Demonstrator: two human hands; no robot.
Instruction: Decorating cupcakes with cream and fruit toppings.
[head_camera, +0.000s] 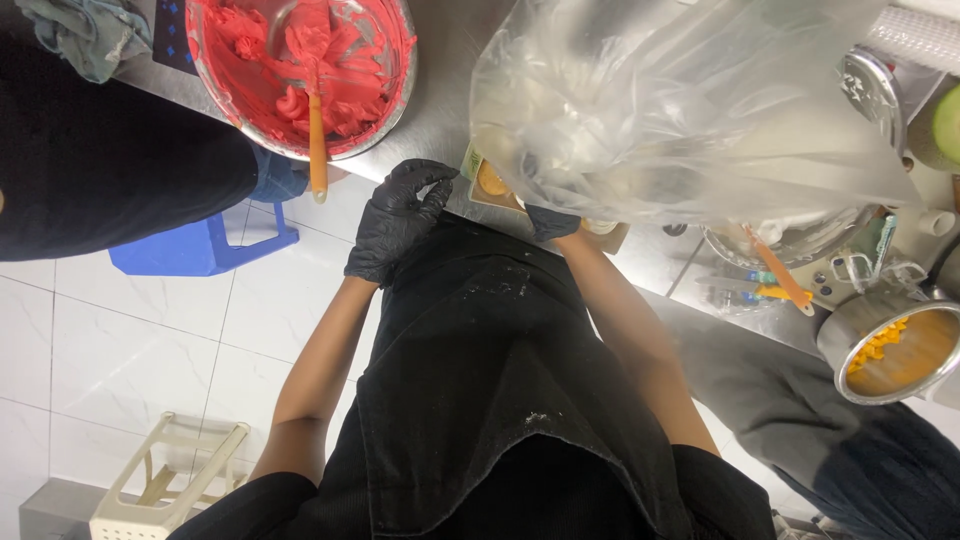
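Gloved hands at a steel counter, one on a clear plastic bag

Left hand (397, 222) – black glove, fingers loosely curled, holding nothing, at the counter (445, 70) edge; right hand (552, 220) mostly hidden under the crumpled clear plastic bag (680, 110), grip unclear – a steel bowl (400, 95) of red cream with an orange-handled spatula (316, 140) lies left

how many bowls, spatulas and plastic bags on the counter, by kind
metal bowls: 3 (red cream bowl, orange cream bowl, bowl under the bag)
orange-handled spatulas: 2 (one in the red bowl, one at right)
clear plastic bag: 1
total: 6
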